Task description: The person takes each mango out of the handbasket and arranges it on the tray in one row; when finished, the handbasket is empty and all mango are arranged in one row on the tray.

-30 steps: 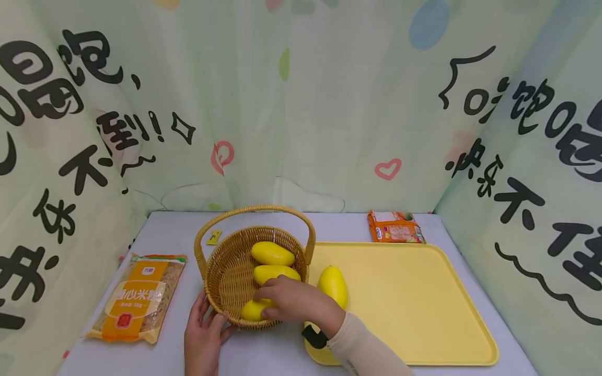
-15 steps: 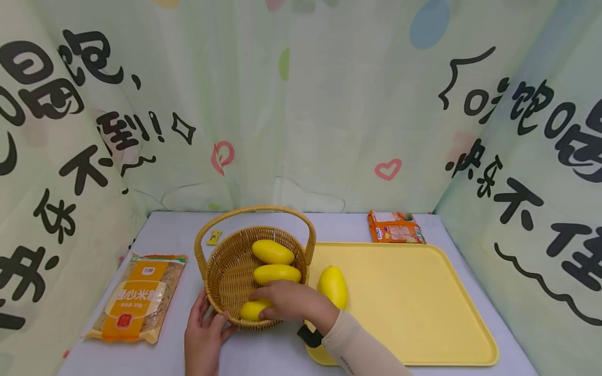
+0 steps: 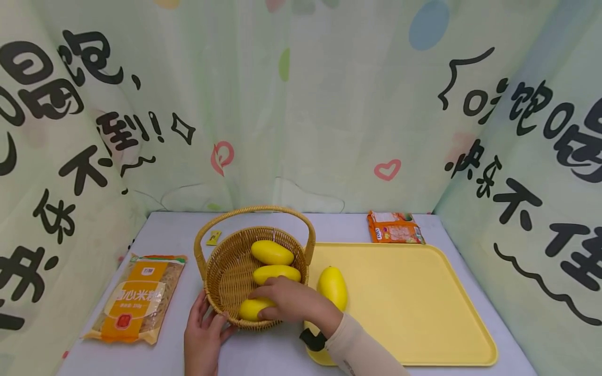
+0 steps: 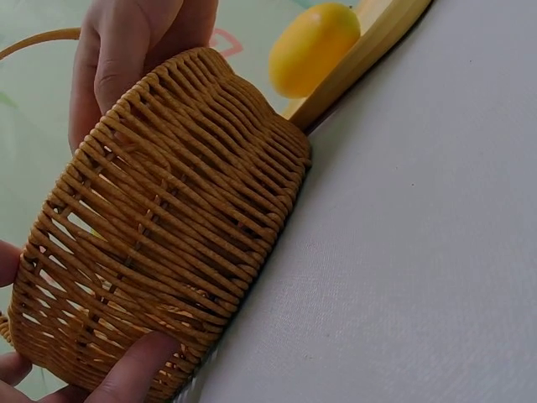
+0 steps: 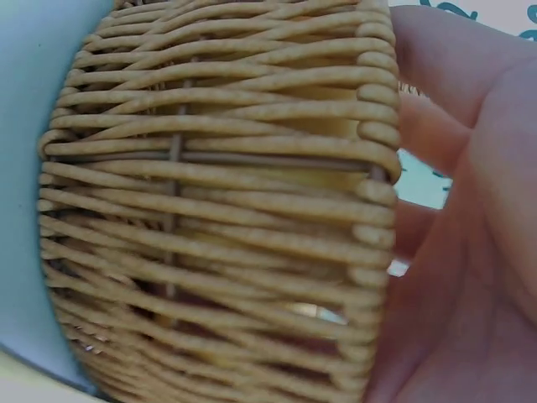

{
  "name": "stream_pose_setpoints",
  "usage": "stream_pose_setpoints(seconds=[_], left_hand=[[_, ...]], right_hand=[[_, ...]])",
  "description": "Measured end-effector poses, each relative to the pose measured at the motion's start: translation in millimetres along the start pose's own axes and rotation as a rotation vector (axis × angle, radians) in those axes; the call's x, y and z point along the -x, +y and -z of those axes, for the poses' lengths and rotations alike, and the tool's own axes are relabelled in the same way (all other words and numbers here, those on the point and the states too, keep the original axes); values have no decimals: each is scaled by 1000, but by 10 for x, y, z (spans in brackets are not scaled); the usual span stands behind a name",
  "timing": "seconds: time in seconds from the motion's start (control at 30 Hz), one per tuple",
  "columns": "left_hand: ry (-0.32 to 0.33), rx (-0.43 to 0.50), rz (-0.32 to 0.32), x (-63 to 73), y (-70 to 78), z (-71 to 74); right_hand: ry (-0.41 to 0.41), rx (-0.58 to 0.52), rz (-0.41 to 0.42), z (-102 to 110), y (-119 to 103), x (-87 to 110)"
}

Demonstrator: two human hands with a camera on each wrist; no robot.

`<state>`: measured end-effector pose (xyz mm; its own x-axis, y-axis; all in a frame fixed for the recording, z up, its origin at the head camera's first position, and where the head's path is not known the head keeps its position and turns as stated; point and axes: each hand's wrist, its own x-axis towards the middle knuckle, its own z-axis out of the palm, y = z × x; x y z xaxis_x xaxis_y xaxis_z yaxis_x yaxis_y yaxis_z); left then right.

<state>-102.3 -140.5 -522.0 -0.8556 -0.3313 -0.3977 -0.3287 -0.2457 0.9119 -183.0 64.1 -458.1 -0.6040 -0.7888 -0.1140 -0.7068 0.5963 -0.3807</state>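
Observation:
A wicker basket (image 3: 230, 282) with a tall handle stands on the table, holding yellow mangoes. My left hand (image 3: 203, 334) holds the near left side of the basket, its thumb (image 4: 134, 369) against the woven wall. My right hand (image 3: 293, 300) reaches over the near right rim and grips the nearest mango (image 3: 254, 309), partly hidden under the fingers. Behind it in the basket lie a middle mango (image 3: 276, 274) and a back mango (image 3: 273, 253). The right wrist view shows mostly the woven wall (image 5: 218, 201) beside my palm.
To the right lies a yellow tray (image 3: 404, 303) with one mango (image 3: 332, 287) near its left edge. An orange snack packet (image 3: 396, 227) sits behind the tray. A bag of grain-like food (image 3: 138, 297) lies left, and a small yellow tag (image 3: 213, 237) behind the basket.
The mango under my right hand has shifted very slightly left inside the basket, with small movements of the right hand. My left hand and the basket stay in place.

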Motion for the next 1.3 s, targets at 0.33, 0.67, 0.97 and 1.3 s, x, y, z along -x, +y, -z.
stream_pose_setpoints(seconds=[0.33, 0.67, 0.97, 1.3], left_hand=[[10, -3, -10, 3, -21, 2], [9, -4, -19, 2, -25, 6], [7, -9, -21, 9, -8, 3], [3, -5, -17, -10, -16, 8]], right_hand=[[164, -130, 5, -13, 66, 126], [271, -454, 17, 63, 96, 230], [357, -581, -47, 116, 108, 378], [440, -614, -104, 143, 161, 566]])
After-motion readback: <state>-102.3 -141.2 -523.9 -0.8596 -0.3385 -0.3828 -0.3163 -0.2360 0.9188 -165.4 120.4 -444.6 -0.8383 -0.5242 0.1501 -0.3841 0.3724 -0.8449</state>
